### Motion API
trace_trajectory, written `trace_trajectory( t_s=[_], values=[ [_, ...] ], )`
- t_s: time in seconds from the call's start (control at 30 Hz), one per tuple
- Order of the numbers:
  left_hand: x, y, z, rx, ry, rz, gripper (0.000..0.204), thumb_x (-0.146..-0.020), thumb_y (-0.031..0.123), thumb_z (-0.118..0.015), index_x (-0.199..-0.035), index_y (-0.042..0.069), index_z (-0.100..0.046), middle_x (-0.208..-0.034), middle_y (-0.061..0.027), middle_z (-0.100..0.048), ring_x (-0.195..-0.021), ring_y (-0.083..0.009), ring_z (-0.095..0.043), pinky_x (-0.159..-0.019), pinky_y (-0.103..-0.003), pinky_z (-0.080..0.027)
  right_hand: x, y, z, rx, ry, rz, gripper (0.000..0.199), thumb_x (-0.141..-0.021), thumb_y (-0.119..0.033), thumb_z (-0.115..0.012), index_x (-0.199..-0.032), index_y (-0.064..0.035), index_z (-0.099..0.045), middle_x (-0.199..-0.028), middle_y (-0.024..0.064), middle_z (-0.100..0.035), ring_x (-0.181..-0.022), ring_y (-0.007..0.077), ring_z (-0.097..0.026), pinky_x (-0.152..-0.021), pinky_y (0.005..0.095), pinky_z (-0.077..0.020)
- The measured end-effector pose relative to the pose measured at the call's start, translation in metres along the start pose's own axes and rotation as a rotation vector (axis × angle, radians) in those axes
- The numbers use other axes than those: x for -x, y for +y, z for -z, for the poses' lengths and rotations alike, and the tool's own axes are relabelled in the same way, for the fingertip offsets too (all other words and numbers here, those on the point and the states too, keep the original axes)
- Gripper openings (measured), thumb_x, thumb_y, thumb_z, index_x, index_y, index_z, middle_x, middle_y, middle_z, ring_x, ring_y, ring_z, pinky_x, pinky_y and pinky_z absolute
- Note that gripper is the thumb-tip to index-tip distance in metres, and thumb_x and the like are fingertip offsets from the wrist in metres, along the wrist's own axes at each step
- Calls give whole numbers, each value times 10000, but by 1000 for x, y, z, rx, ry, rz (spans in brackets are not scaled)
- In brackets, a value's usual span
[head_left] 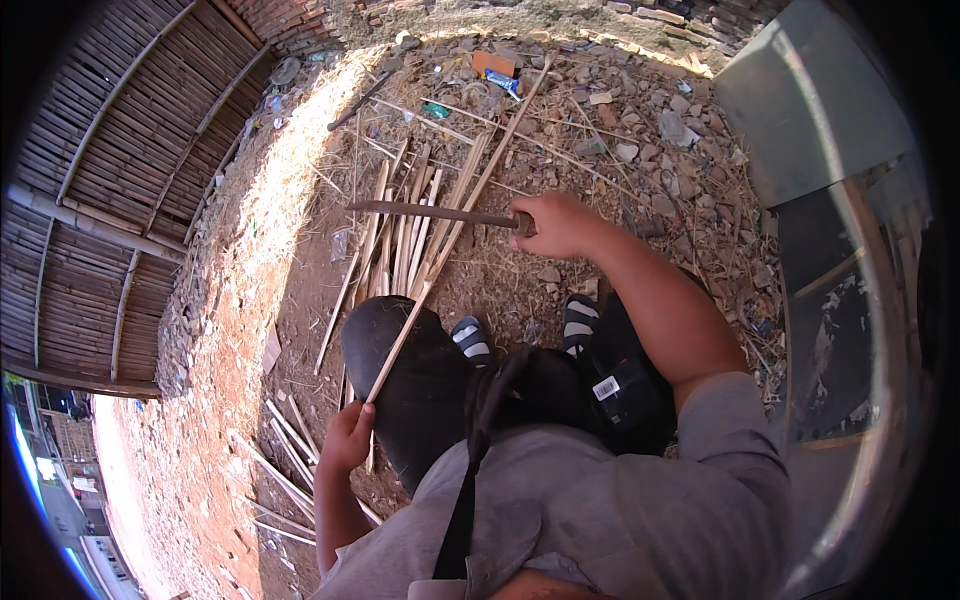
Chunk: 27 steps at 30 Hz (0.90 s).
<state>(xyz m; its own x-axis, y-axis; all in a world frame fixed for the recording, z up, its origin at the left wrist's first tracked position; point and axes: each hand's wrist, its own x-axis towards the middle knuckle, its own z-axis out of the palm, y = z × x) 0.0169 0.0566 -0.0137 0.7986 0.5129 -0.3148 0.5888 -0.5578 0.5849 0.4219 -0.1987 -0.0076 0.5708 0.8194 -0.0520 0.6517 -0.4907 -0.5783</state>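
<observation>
Right hand [552, 226]: fist wrapped on handle of long knife [435, 213], blade pointing left, level above pile of bamboo strips [405, 235] on dirt. Left hand [347, 437]: fingers curled round lower end of 1 bamboo strip [455, 210] slanting up-right across knee, under blade.

An orange packet [493, 63] and blue wrapper [503, 81] lie among far rubble.

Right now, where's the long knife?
In the head view, the long knife is in the right hand, held level over the bamboo strips, ahead of the knees.
</observation>
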Motion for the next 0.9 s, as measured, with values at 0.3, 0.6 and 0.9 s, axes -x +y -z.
trace_trajectory(
  t_s=[0.3,0.6,0.9],
  values=[
    [-4,-12,4,4,-77,43,549,-1038,484,-476,-888,-30,-599,-735,-193,-626,-747,-289,-625,-713,-433,-474,0,16,5,-40,28,-15,420,-785,-354,-829,-954,-13,-651,-723,140,-631,-690,280,-642,-639,410,-468],
    [9,19,12,-301,71,-3,545,-991,523,-532,-817,8,-569,-737,-257,-627,-775,-476,-635,-674,-533,-471,6,14,15,-127,141,-41,451,-775,-346,-840,-1001,-1,-658,-702,108,-613,-663,233,-609,-635,389,-462],
    [-4,78,48,-730,174,-141,519,-932,578,-598,-851,66,-574,-697,-186,-644,-698,-436,-654,-632,-542,-494,9,23,3,-36,265,313,426,-744,-358,-859,-1003,-67,-687,-1226,119,-596,-1200,315,-527,-987,416,-451]
  ],
)
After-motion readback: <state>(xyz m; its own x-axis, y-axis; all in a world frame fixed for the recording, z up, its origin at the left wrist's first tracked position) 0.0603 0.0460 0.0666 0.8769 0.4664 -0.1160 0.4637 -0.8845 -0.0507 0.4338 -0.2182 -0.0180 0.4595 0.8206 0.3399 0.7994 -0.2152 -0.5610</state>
